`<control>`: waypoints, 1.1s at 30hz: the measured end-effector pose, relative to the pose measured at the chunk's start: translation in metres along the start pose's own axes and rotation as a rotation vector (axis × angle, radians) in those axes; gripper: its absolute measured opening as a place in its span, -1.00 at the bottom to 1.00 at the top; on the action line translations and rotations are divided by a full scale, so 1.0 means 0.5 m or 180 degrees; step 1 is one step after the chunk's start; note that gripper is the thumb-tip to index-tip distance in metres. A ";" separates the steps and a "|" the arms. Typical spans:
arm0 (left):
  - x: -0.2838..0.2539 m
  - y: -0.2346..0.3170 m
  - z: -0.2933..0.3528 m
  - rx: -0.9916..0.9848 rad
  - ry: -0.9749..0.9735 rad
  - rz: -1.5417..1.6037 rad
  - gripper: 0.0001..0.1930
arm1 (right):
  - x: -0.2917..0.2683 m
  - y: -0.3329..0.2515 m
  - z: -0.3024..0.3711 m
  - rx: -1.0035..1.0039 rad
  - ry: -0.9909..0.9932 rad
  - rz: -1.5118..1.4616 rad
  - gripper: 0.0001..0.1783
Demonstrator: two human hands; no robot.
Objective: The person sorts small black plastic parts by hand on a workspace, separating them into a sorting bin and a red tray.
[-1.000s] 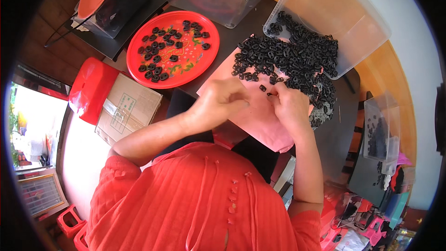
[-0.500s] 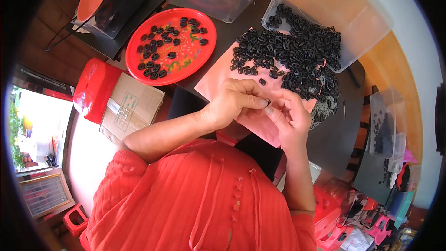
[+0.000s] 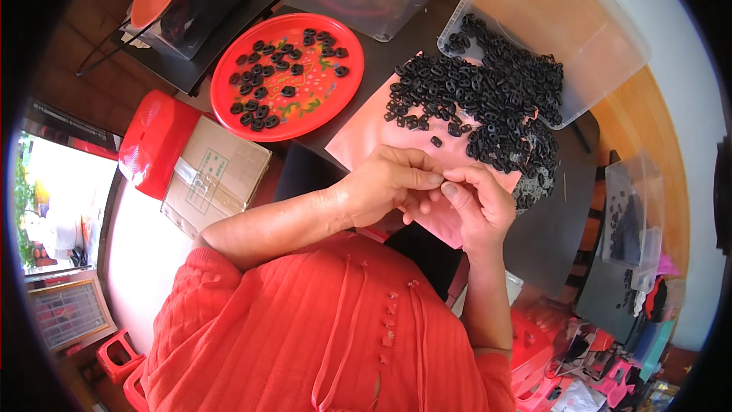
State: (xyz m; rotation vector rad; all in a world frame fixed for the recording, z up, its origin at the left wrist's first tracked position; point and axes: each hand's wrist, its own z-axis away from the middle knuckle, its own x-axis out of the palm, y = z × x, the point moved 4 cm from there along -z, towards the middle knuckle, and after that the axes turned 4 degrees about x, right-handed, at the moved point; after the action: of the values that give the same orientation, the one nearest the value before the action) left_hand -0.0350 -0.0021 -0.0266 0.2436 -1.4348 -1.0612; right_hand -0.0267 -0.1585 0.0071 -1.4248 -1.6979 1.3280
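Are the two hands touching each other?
Touching. In the head view the left hand and the right hand meet at the fingertips above the pink sheet, with no gap between them.

My left hand (image 3: 385,183) and right hand (image 3: 473,202) meet fingertip to fingertip over the near edge of the sheet (image 3: 381,133) on the bench (image 3: 549,236). Beyond them a heap of small parts (image 3: 488,103) lies on the sheet, spilling from the tipped bin (image 3: 564,23) behind. Left of the heap sits the round tray (image 3: 305,103) with more parts in it, and nearer, further left, a cardboard box (image 3: 217,175).
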 end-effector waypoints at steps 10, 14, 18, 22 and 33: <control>-0.015 0.001 0.006 0.0117 0.0123 0.0079 -0.86 | 0.006 -0.012 -0.007 -0.0294 -0.0058 0.0421 -0.86; -0.002 0.005 0.012 -0.0256 -0.0304 0.0495 -0.83 | 0.002 -0.025 -0.018 -0.0550 -0.0186 0.0241 -0.86; -0.001 0.002 0.012 -0.0493 -0.0456 0.0405 -0.83 | -0.002 -0.028 -0.020 -0.0734 -0.0280 0.0161 -0.86; -0.005 -0.014 0.004 -0.0441 -0.0425 0.0475 -0.83 | -0.004 -0.020 -0.008 -0.0679 -0.0247 0.0215 -0.81; 0.001 -0.008 -0.003 -0.0001 0.0010 -0.0078 -0.86 | -0.014 -0.002 0.001 -0.0454 -0.0099 0.0396 -0.79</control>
State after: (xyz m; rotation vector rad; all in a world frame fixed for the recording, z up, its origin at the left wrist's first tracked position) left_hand -0.0353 -0.0052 -0.0293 0.2633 -1.4320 -1.0804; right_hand -0.0255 -0.1652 0.0091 -1.6217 -1.7803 1.3229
